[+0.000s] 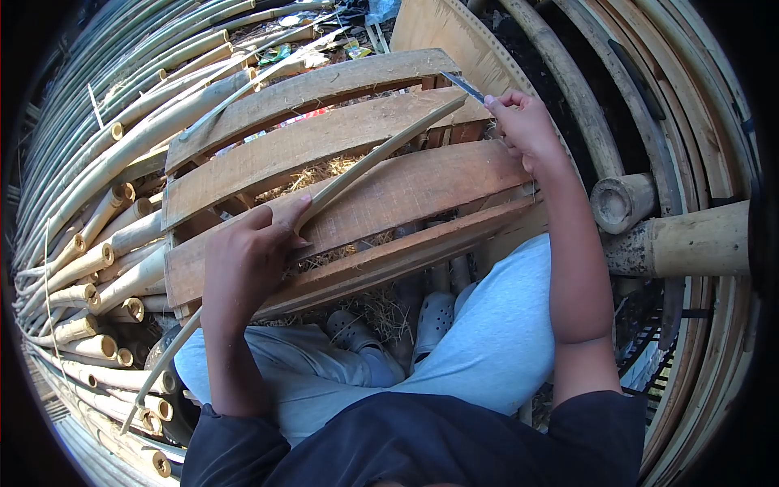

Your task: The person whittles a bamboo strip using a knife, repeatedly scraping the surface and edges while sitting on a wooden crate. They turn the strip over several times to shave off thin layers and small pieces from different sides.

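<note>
My left hand (pixel 256 247) is closed round a long, thin bamboo strip (pixel 365 162) that slants across a slatted wooden bench (pixel 389 199). One end of the strip rises to the far right; the other runs down past my left forearm to the lower left. In my right hand (pixel 523 122) a knife (pixel 462 86) is gripped, its narrow blade pointing up and left. The blade lies right by the strip's far end, over the bench's right side. The knife's handle is hidden inside my fingers.
Stacked bamboo poles (pixel 122 219) fill the left side, cut ends facing me. To the right are a thick bamboo post (pixel 690 243) and curved slats (pixel 698 105). Straw shavings (pixel 324 172) lie beneath the bench. My legs (pixel 495 325) are folded in front of it.
</note>
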Demonstrator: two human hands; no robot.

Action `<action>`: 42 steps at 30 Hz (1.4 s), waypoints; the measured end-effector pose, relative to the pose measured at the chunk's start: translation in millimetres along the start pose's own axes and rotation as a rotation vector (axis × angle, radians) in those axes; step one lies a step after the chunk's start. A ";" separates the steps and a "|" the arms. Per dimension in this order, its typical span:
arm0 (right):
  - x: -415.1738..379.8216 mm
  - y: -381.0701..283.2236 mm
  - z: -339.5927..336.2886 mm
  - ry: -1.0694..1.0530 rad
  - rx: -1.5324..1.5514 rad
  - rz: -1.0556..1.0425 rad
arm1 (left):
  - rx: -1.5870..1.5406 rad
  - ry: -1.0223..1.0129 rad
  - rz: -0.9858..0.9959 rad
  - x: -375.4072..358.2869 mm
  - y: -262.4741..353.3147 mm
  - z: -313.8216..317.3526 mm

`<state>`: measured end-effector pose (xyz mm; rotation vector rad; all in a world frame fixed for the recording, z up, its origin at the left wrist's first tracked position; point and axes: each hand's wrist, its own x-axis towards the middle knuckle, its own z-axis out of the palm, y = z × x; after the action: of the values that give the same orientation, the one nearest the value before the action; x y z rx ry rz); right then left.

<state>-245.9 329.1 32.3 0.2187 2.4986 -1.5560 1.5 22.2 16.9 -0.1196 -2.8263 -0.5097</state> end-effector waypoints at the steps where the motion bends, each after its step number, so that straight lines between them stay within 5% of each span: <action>1: 0.8 0.0 -0.7 -0.010 0.012 0.010 | 0.014 -0.011 -0.002 0.0 0.1 -0.6; 18: -1.1 2.1 5.0 0.056 -0.167 -0.085 | 0.009 -0.006 0.009 0.3 -0.6 0.0; 20: 8.2 13.4 7.9 0.131 -0.247 -0.285 | 0.005 0.000 0.015 0.2 -0.9 0.1; 42: -15.9 1.8 36.7 0.013 -0.350 -0.297 | 0.056 -0.008 0.018 0.3 1.7 -1.5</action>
<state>-227.0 296.6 18.7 -0.2022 2.8587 -1.1717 1.8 23.3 18.8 -0.1364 -2.8414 -0.4260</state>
